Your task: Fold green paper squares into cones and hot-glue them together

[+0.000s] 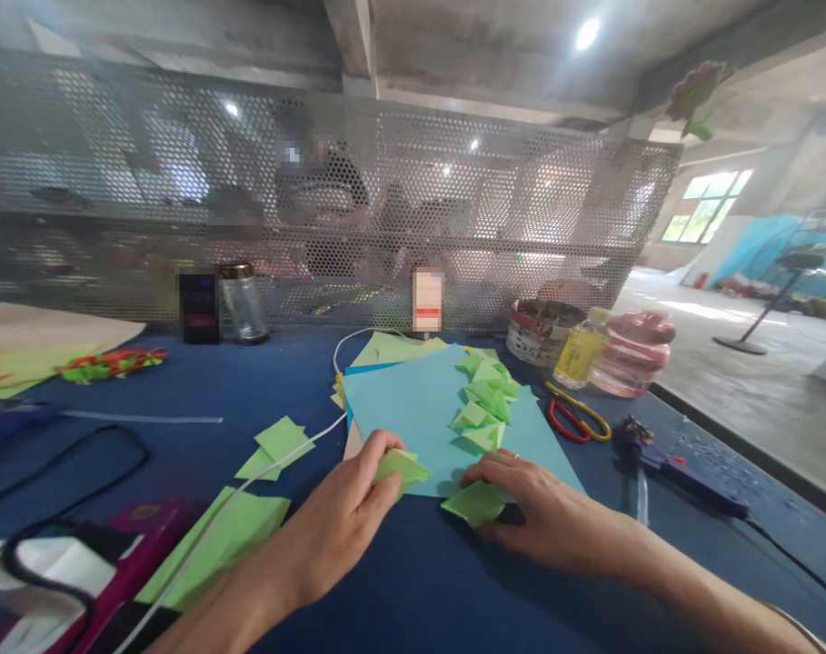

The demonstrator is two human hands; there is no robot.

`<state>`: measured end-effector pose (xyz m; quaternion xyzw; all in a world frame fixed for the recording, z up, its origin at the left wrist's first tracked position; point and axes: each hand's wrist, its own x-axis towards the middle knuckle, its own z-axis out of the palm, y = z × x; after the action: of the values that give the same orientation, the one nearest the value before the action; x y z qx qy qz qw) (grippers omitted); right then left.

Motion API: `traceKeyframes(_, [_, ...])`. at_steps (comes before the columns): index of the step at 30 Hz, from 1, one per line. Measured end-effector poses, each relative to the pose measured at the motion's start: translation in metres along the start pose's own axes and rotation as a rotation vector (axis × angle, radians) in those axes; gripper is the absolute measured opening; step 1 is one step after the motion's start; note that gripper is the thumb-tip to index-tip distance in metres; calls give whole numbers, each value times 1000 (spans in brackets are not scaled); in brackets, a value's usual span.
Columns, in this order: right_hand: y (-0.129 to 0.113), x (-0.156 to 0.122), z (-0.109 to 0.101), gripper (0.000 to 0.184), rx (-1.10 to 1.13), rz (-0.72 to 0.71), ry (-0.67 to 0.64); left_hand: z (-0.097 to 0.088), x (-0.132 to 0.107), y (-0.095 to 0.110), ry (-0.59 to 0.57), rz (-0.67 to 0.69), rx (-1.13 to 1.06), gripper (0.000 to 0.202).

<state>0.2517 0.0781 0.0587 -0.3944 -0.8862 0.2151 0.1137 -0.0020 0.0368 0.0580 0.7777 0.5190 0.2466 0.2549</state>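
Observation:
Pinched between the thumb and fingers of my left hand (pixel 358 500) is a folded green paper piece (pixel 404 465). My right hand (pixel 528 509) has its fingers closed on another green paper piece (pixel 476 502), near the front edge of the blue sheets. A row of folded green paper pieces (pixel 484 404) lies on the right part of the light blue paper sheet (pixel 405 404), just beyond my right hand. Left of my hands lie small green paper squares (pixel 283 442) and a larger green sheet (pixel 228 536).
At right are red-yellow scissors (pixel 576 416), a glue gun (pixel 691 472), a yellow bottle (pixel 582 350), a pink bottle (pixel 634 354) and a round basket (pixel 539 331). A white cable (pixel 228 504) crosses the left side. A perforated metal panel (pixel 385 209) stands behind, with a phone (pixel 427 300) before it.

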Motion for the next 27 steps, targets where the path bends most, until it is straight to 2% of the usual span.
traceKeyframes(3, [6,3,3,17,39,-3,51,-1,2,2,-43,-54,-17,29])
traceKeyframes(5, [9,5,5,12,51,28,76,-2,3,3,-56,-80,-33,28])
traceKeyframes(10, [5,8,3,19,141,65,148,-3,1,6,-65,-59,-76,24])
traceKeyframes(18, [-8,5,2,22,308,-13,238,-1,0,14,-111,-108,-105,23])
traceKeyframes(27, [-11,4,4,25,301,-35,172,4,-3,19,-213,-143,-105,24])
